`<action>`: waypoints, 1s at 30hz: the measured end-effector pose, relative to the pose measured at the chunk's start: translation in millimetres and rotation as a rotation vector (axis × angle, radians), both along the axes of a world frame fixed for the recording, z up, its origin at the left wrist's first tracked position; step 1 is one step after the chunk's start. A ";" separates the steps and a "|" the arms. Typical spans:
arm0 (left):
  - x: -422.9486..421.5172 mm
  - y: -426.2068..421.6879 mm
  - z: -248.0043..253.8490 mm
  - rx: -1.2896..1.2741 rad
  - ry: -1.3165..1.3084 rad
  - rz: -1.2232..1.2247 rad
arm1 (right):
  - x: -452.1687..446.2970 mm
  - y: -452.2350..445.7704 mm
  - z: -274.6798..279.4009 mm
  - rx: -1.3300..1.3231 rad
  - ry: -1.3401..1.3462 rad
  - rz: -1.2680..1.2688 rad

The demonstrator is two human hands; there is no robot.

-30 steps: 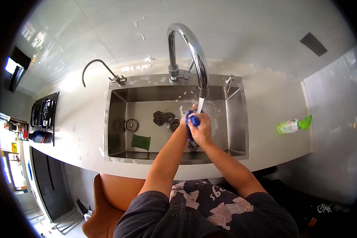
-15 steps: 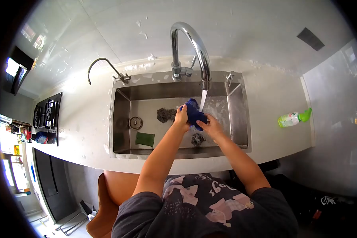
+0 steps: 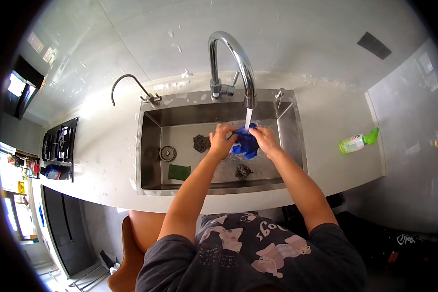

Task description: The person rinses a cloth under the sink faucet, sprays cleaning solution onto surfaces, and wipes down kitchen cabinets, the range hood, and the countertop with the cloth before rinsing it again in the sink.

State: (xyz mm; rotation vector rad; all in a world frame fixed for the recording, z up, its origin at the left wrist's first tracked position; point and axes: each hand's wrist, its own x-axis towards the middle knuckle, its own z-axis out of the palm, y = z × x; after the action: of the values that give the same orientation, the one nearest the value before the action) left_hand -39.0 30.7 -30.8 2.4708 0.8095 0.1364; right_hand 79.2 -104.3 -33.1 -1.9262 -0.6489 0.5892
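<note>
A wet blue cloth (image 3: 247, 143) hangs spread between my two hands over the sink (image 3: 293, 146). My left hand (image 3: 223, 138) pinches its left edge, and my right hand (image 3: 266, 140) grips its upper right edge. Water from the chrome faucet (image 3: 250, 92) runs onto the top of the cloth. Beside my left hand on the sink floor lies a dark steel-wool scourer (image 3: 201, 143). A second scourer (image 3: 243, 171) sits below the cloth. A green scouring pad (image 3: 179, 172) lies at the front left of the basin.
A round drain strainer (image 3: 167, 153) is at the basin's left. A thin small tap (image 3: 136, 82) rises behind the left corner. On the right counter lies a green-and-white spray bottle (image 3: 358, 142). A gas stove (image 3: 59, 142) is far left, and a brown chair (image 3: 131, 248) stands below the counter edge.
The blue cloth was bunched between my hands and is now spread wider under the water. My hands have moved farther apart.
</note>
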 end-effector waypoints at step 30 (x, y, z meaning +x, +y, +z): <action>54.1 -24.1 -147.7 -2.501 -0.688 -0.205 | -73.3 5.6 50.0 0.097 -0.253 -0.042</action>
State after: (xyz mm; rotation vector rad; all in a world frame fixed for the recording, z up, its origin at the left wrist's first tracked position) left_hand 15.0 6.6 -178.5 0.0155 -0.0213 -0.1027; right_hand 5.9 -98.7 16.9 -1.9339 -0.7789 0.2840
